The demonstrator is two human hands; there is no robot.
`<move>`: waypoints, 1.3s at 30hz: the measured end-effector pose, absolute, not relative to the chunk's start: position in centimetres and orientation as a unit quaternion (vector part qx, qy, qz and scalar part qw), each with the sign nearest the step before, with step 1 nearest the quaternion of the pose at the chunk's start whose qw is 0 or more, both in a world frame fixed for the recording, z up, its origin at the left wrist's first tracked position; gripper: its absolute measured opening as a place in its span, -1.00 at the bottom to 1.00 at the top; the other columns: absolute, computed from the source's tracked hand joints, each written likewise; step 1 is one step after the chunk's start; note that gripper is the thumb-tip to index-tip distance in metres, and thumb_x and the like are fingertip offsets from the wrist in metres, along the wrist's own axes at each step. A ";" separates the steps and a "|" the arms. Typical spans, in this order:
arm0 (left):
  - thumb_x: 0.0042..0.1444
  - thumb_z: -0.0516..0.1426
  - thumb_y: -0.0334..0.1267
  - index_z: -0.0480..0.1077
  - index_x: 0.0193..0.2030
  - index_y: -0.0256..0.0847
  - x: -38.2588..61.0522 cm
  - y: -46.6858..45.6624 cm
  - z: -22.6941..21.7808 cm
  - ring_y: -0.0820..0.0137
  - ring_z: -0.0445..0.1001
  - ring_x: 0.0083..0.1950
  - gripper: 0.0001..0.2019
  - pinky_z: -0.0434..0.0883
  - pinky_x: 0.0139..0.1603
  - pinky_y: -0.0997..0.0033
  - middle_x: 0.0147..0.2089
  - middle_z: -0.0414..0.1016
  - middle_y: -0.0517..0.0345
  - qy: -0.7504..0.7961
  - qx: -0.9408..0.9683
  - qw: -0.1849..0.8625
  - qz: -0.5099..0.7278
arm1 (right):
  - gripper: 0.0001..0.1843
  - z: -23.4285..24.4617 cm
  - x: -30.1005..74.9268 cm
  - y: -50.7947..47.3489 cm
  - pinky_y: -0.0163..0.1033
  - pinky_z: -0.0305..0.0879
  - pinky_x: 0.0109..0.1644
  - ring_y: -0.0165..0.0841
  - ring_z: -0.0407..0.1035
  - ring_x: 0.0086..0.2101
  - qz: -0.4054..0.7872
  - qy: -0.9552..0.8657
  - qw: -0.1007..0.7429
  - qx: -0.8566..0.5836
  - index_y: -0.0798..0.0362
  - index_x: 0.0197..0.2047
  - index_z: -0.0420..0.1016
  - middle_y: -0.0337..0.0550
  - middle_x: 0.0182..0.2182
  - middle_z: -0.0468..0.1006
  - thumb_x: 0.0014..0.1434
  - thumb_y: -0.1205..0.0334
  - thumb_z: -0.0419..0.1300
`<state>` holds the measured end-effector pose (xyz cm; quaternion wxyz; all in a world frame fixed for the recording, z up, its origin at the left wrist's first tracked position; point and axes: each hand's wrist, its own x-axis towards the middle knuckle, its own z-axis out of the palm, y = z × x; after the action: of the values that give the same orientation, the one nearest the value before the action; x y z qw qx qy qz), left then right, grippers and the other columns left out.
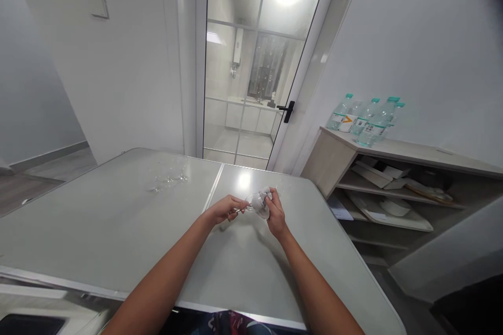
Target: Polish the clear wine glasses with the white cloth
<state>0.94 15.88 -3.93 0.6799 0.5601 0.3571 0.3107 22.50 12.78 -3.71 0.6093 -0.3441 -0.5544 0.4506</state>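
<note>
Over the right half of the table, both of my hands meet at a pair of thin-framed glasses with a clear, rounded lens. My left hand pinches the thin frame near its slim side arm. A crumpled white cloth is bunched against the lens, and my right hand grips it there with the thumb on the near side. The far part of the glasses is covered by the cloth and fingers. Fine detail is small and slightly blurred.
Clear glinting droplets or bits lie on the left of the pale table. At right, several water bottles stand on a wooden shelf unit holding papers and boxes. A glazed door is behind the table.
</note>
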 end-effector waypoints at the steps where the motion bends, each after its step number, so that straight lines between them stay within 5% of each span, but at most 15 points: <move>1: -0.09 0.39 0.15 0.62 -0.22 -0.37 0.9 15.9 -4.0 0.70 0.06 -0.68 -0.46 -0.06 -0.64 0.48 -0.36 0.47 0.14 0.360 0.556 0.682 0.309 | -0.74 -3.6 22.5 12.7 -0.25 0.24 -0.18 -0.30 0.25 -0.31 0.448 -0.558 0.608 -0.343 -0.10 -0.11 0.42 -0.23 -0.29 0.39 0.28 -0.08 0.20; 9: -0.09 0.40 0.14 0.59 -0.32 -0.38 0.9 15.6 -3.4 0.69 0.07 -0.67 -0.48 -0.07 -0.64 0.45 -0.38 0.45 0.15 0.362 0.572 0.662 0.323 | -0.66 -3.5 22.4 13.0 -0.28 0.18 -0.25 -0.35 0.16 -0.39 0.432 -0.575 0.600 -0.349 -0.05 -0.33 0.32 -0.30 -0.43 0.26 0.25 -0.10 0.25; 18: 0.00 0.34 0.15 0.58 -0.23 -0.34 0.8 15.9 -4.0 0.71 0.01 -0.68 -0.50 -0.06 -0.62 0.49 -0.37 0.44 0.20 0.353 0.536 0.710 0.290 | -0.64 -4.4 22.4 13.4 -0.30 0.22 -0.28 -0.36 0.22 -0.39 0.474 -0.534 0.610 -0.343 -0.09 -0.14 0.28 -0.33 -0.40 0.31 0.21 -0.11 0.28; 23: 0.05 0.30 0.17 0.63 -0.16 -0.33 1.6 15.6 -4.0 0.59 0.17 -0.63 -0.48 0.07 -0.58 0.46 -0.37 0.47 0.13 0.401 0.666 0.523 0.349 | -0.70 -4.6 22.7 14.0 -0.32 0.20 -0.28 -0.37 0.23 -0.39 0.468 -0.531 0.615 -0.349 -0.10 -0.15 0.31 -0.34 -0.40 0.32 0.23 -0.08 0.26; 27: 0.07 0.33 0.03 0.62 0.06 -0.11 1.9 15.4 -4.6 0.40 0.43 -0.35 -0.56 0.27 -0.34 0.46 -0.24 0.53 0.09 0.415 0.789 0.228 0.391 | -0.65 -4.6 22.9 14.3 -0.30 0.20 -0.34 -0.35 0.23 -0.41 0.490 -0.510 0.595 -0.382 -0.09 -0.17 0.32 -0.32 -0.41 0.34 0.18 -0.14 0.27; 30: 0.11 0.32 -0.04 0.55 0.17 -0.04 2.2 15.2 -4.8 0.36 0.47 -0.28 -0.53 0.29 -0.27 0.44 -0.13 0.56 0.04 0.416 0.813 0.124 0.388 | -0.63 -4.3 23.1 14.3 -0.29 0.22 -0.36 -0.34 0.24 -0.42 0.492 -0.517 0.582 -0.389 -0.09 -0.17 0.33 -0.33 -0.43 0.35 0.17 -0.16 0.27; 33: 0.11 0.31 -0.01 0.62 0.02 -0.12 2.5 14.9 -4.4 0.40 0.43 -0.34 -0.62 0.29 -0.30 0.45 -0.25 0.53 0.09 0.397 0.804 0.204 0.393 | -0.63 -3.8 23.4 14.0 -0.29 0.23 -0.35 -0.33 0.24 -0.42 0.490 -0.538 0.568 -0.383 -0.10 -0.16 0.34 -0.33 -0.44 0.35 0.17 -0.16 0.27; 39: 0.01 0.30 0.20 0.57 -0.36 -0.36 1.3 15.2 -3.2 0.66 0.05 -0.67 -0.47 -0.03 -0.62 0.48 -0.43 0.41 0.14 0.372 0.636 0.615 0.281 | -0.66 -2.7 23.6 12.9 -0.29 0.20 -0.37 -0.36 0.20 -0.45 0.516 -0.569 0.541 -0.342 -0.08 -0.16 0.35 -0.32 -0.44 0.33 0.19 -0.13 0.25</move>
<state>1.35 15.18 -3.19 0.6146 0.6360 0.3722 0.2815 23.58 12.93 -2.68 0.5411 -0.3421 -0.5688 0.5164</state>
